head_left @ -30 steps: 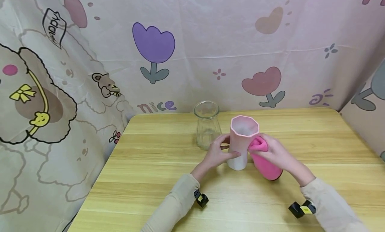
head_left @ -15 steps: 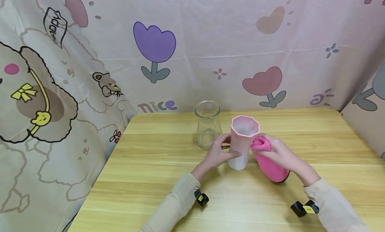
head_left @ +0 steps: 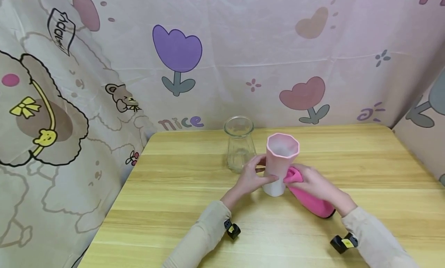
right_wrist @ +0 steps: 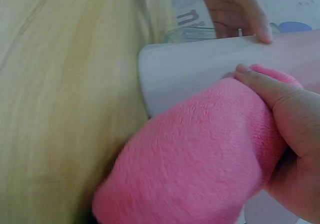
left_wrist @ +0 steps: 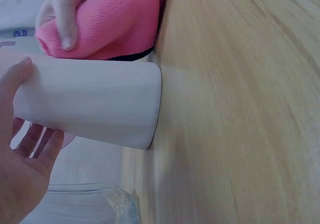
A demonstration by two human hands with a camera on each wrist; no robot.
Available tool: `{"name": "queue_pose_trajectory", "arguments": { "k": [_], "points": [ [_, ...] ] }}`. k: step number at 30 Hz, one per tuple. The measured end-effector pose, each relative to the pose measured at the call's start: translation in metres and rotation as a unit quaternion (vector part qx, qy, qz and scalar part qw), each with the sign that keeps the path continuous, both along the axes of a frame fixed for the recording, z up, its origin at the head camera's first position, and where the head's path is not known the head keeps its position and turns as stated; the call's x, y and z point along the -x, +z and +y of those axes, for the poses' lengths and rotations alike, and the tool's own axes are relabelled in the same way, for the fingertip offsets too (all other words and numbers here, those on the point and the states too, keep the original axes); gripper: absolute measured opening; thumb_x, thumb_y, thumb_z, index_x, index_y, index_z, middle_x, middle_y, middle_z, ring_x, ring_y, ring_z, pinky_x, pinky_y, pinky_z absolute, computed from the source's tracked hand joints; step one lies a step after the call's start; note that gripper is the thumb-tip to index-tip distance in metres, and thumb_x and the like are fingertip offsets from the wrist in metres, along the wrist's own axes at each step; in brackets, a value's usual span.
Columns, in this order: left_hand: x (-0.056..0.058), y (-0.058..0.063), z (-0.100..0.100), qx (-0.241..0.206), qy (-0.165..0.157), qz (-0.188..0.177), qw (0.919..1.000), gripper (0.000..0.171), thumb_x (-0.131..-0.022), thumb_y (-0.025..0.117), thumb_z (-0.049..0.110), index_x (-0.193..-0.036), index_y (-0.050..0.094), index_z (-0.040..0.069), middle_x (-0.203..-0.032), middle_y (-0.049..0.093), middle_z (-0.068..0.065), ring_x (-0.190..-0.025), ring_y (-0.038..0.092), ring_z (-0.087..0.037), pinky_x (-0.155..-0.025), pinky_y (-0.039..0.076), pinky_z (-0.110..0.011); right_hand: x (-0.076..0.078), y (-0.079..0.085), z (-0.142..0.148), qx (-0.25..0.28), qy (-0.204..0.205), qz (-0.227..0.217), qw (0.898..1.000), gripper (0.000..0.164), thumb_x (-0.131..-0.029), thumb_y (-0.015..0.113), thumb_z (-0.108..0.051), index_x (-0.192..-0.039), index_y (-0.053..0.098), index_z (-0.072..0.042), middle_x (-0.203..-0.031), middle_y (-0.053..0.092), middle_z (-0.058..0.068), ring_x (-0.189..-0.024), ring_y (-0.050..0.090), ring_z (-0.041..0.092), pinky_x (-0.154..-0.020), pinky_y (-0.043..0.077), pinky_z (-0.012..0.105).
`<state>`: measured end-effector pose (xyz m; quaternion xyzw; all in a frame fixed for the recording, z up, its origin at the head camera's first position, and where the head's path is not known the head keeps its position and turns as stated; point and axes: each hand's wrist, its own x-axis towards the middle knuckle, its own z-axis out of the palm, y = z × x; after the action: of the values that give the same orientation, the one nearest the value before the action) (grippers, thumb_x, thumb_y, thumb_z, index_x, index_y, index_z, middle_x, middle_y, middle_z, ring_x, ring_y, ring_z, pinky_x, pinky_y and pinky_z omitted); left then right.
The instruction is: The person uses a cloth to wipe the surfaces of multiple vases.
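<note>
A tall faceted vase (head_left: 276, 163), pink at the rim and fading to white below, stands upright on the wooden table. My left hand (head_left: 252, 175) grips it from the left, with the thumb across the near side and the fingers round behind, as the left wrist view shows. In my right hand (head_left: 314, 183) is a bunched pink cloth (right_wrist: 190, 149), fuzzy with a dark edge. The upper end of that cloth is pinched against the vase's right side, partway down. Its loose end trails over the table toward the right wrist.
A clear glass vase (head_left: 240, 144) with a flared rim stands just behind and left of the pink one. The table's back edge meets a printed curtain (head_left: 222, 67). Both wrists carry small black cameras, the right one (head_left: 343, 243) close over the tabletop.
My right hand shifted slightly right, then came back left and lower along the vase's side with the cloth. The left hand and the vase stay in place.
</note>
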<state>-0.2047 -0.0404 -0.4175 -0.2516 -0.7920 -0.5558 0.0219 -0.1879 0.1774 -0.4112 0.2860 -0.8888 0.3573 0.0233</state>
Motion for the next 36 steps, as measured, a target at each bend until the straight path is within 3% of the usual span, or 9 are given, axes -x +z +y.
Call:
{"name": "queue_pose_trajectory", "arguments": {
  "k": [7,13,17,22,24,27,31,36],
  "points": [
    [-0.001,0.001,-0.002,0.004,-0.002,0.001,1.0,0.062,-0.07,0.078,0.018,-0.125,0.05,0.012,-0.113,0.057,-0.004,-0.101,0.055,-0.013,-0.083,0.049,-0.022,0.003,-0.015,-0.004,-0.06,-0.007,-0.017,0.998,0.029,-0.073,0.074,-0.022,-0.097,0.061,-0.011,-0.079,0.058,-0.007,-0.069,0.049,0.007,-0.059,0.043,0.023],
    [-0.003,0.004,-0.001,0.001,-0.002,0.001,1.0,0.062,-0.07,0.078,0.016,-0.125,0.05,0.009,-0.113,0.057,-0.007,-0.102,0.056,-0.016,-0.084,0.05,-0.023,0.003,-0.014,-0.006,-0.087,-0.01,-0.017,0.996,0.029,-0.071,0.075,-0.022,-0.092,0.061,-0.006,-0.07,0.054,-0.006,-0.063,0.046,0.008,-0.054,0.04,0.023],
    [-0.003,0.003,0.001,0.001,0.002,-0.006,1.0,0.064,-0.07,0.078,0.015,-0.126,0.048,0.01,-0.114,0.056,-0.007,-0.103,0.055,-0.015,-0.085,0.05,-0.025,0.002,-0.008,0.0,-0.061,-0.007,-0.021,0.998,0.029,-0.073,0.074,-0.022,-0.093,0.061,-0.006,-0.07,0.054,-0.006,-0.061,0.047,0.007,-0.052,0.042,0.022],
    [-0.002,-0.001,0.003,-0.001,0.017,-0.004,0.9998,0.067,-0.069,0.079,0.018,-0.126,0.045,0.01,-0.115,0.053,-0.004,-0.103,0.052,-0.015,-0.084,0.05,-0.024,-0.002,0.012,0.012,0.011,-0.025,0.001,1.0,0.035,-0.078,0.071,-0.017,-0.106,0.06,0.001,-0.087,0.066,0.004,-0.077,0.06,0.009,-0.067,0.052,0.024],
    [-0.004,0.0,0.004,0.007,0.036,0.003,0.9993,0.068,-0.068,0.08,0.021,-0.125,0.045,0.01,-0.115,0.052,-0.003,-0.103,0.051,-0.015,-0.084,0.049,-0.023,-0.004,0.021,0.016,0.035,-0.047,0.012,0.998,0.042,-0.078,0.071,-0.016,-0.113,0.057,0.004,-0.095,0.067,0.011,-0.085,0.06,0.007,-0.073,0.052,0.022],
    [-0.008,0.002,0.01,0.041,0.09,0.026,0.9948,0.069,-0.065,0.081,0.03,-0.121,0.045,0.01,-0.112,0.052,-0.002,-0.102,0.05,-0.014,-0.082,0.049,-0.023,-0.008,0.032,0.021,0.06,-0.083,0.028,0.994,0.047,-0.078,0.071,-0.015,-0.119,0.054,0.003,-0.102,0.065,0.017,-0.09,0.054,-0.005,-0.074,0.047,0.013],
    [-0.016,0.008,0.021,0.087,0.164,0.054,0.9811,0.073,-0.06,0.082,0.042,-0.116,0.046,0.012,-0.107,0.051,0.0,-0.097,0.049,-0.013,-0.078,0.047,-0.023,-0.01,0.041,0.025,0.073,-0.121,0.049,0.989,0.05,-0.077,0.072,-0.016,-0.121,0.054,0.0,-0.106,0.063,0.018,-0.09,0.045,-0.017,-0.074,0.041,0.004],
    [-0.025,0.013,0.035,0.102,0.219,0.066,0.968,0.077,-0.057,0.081,0.047,-0.115,0.043,0.012,-0.107,0.046,0.001,-0.096,0.047,-0.012,-0.079,0.046,-0.025,-0.01,0.043,0.028,0.086,-0.134,0.057,0.986,0.051,-0.076,0.073,-0.015,-0.122,0.054,-0.001,-0.107,0.063,0.018,-0.089,0.044,-0.018,-0.072,0.04,0.003]
  ]
}}
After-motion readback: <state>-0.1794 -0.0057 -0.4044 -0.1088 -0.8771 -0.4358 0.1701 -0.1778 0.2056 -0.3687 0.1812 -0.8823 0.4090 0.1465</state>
